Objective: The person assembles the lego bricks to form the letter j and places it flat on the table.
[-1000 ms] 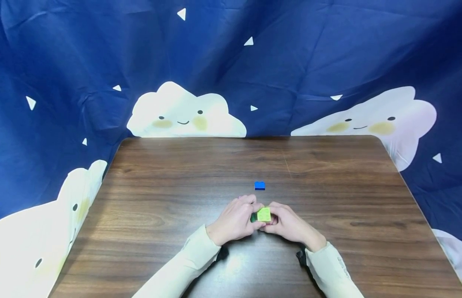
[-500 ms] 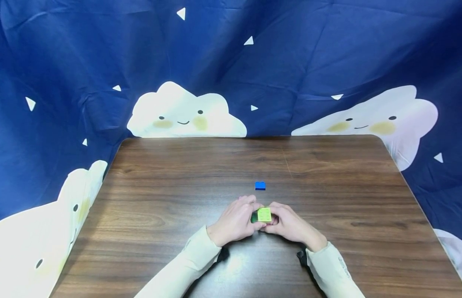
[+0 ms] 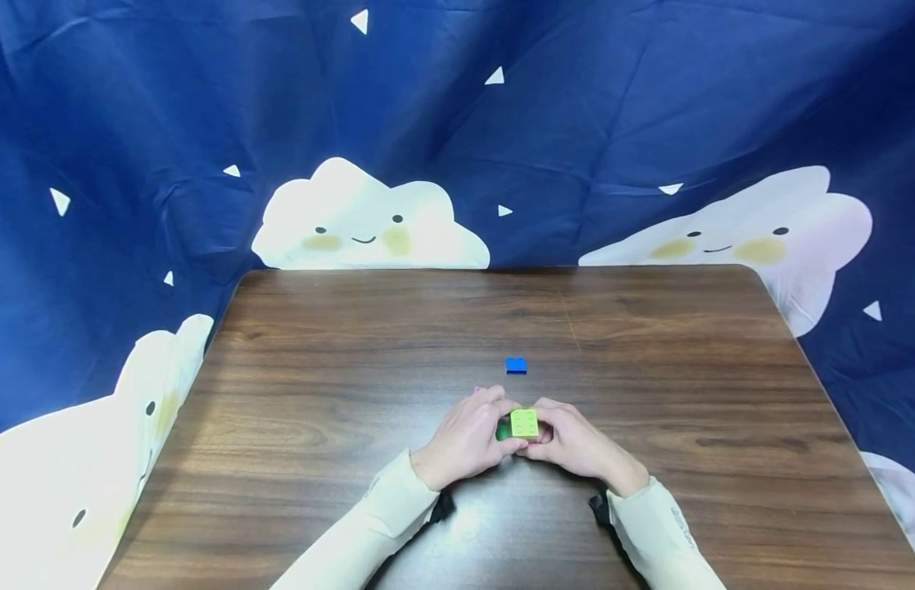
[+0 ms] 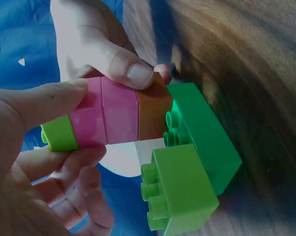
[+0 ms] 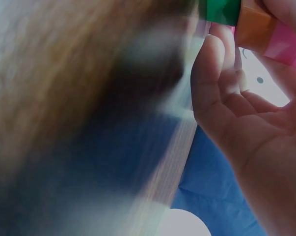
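Note:
Both hands hold a stack of toy building blocks low over the table. In the left wrist view a lime block (image 4: 59, 133) caps two pink blocks (image 4: 104, 110), with an orange block (image 4: 155, 105) below. The orange block meets a long green block (image 4: 204, 135), which also carries another lime block (image 4: 184, 189). My left hand (image 3: 466, 432) pinches the stack's upper part between thumb and fingers. My right hand (image 3: 577, 440) grips it around the orange and lower pink blocks, thumb pressed on their side. Its fingertips are partly hidden.
A blue block (image 3: 516, 365) lies on the brown wooden table (image 3: 339, 352), just beyond the hands. A dark blue curtain (image 3: 560, 123) with white clouds hangs behind the table's far edge. A tiny bit of pink shows beyond the left hand's knuckles.
The hands and blocks keep almost the same pose. The head view has shifted very slightly.

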Motion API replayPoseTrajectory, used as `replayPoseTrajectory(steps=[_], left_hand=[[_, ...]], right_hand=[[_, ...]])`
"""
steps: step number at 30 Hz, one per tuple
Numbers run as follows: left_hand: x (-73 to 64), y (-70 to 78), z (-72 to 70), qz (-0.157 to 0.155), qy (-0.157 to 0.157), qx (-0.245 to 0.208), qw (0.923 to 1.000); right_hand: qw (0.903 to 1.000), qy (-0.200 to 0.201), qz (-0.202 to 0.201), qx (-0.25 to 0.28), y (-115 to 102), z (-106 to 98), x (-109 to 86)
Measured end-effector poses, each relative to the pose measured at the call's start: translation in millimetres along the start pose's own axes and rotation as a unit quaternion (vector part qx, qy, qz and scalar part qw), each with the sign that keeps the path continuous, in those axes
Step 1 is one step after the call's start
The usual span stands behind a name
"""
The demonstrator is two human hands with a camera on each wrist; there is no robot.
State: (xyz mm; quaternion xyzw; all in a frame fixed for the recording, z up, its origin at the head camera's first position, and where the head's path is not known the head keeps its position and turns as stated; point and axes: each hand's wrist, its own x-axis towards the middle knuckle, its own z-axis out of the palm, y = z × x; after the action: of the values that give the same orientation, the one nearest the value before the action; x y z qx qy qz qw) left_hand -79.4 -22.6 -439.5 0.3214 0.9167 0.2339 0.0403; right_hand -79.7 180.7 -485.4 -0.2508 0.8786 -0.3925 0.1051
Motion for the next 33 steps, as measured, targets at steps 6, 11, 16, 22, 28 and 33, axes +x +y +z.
replayPoseTrajectory(steps=[6, 11, 16, 22, 28, 33], left_hand=[[0.8, -1.7, 1.6, -0.008, -0.006, -0.014, 0.9998], [1.5, -3.4, 1.8, -0.004, -0.013, -0.022, 0.9997], [1.0, -5.5, -0.3, -0.004, -0.024, -0.041, 0.9988], [-1.9, -14.2, -12.7, -0.015, -0.012, -0.117, 0.9930], [-3.6, -32.9, -27.6, -0.059, 0.055, -0.145, 0.9861], [-2.9, -49.5, -28.2, -0.096, 0.095, -0.146, 0.9800]], right_hand=[[0.9999, -0.009, 0.010, -0.001, -0.4, -0.7, 0.9], [0.9999, -0.012, 0.012, 0.000, -0.6, -1.3, 1.1], [0.9999, -0.008, 0.011, -0.001, -0.6, -1.3, 0.5], [0.9999, -0.011, 0.000, 0.006, 0.4, -0.8, -0.2], [0.9998, -0.015, 0.004, 0.011, 0.3, -1.8, -0.1], [0.9996, -0.022, 0.014, 0.013, -0.7, -1.9, 0.4]])
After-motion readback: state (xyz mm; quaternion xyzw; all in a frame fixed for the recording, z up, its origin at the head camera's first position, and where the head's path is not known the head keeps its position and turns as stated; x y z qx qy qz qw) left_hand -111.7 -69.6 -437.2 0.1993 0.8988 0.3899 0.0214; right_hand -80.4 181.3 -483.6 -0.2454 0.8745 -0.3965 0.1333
